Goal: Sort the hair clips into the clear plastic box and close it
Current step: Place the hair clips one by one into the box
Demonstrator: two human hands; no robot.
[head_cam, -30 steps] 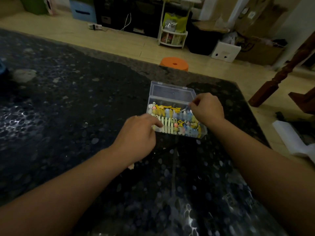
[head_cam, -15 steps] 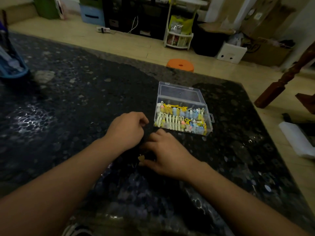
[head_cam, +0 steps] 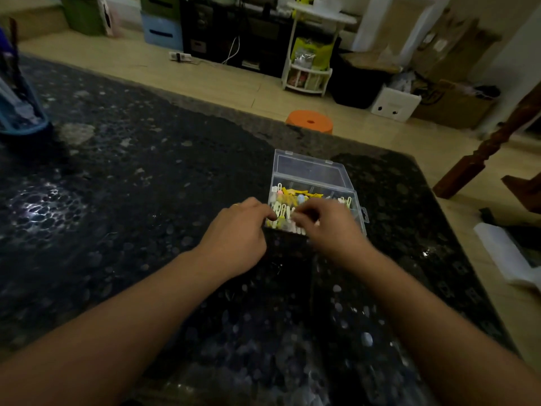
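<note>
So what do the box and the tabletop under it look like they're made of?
The box looks like clear hard plastic: you can see the clips through its walls, and its open lid has moulded tabs. The tabletop looks like dark polished stone, possibly granite or an imitation: speckled pale flecks and glossy light reflections. The dim light leaves that open.

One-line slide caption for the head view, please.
Both hands, left and right, reach into the open clear box of hair clips.
</note>
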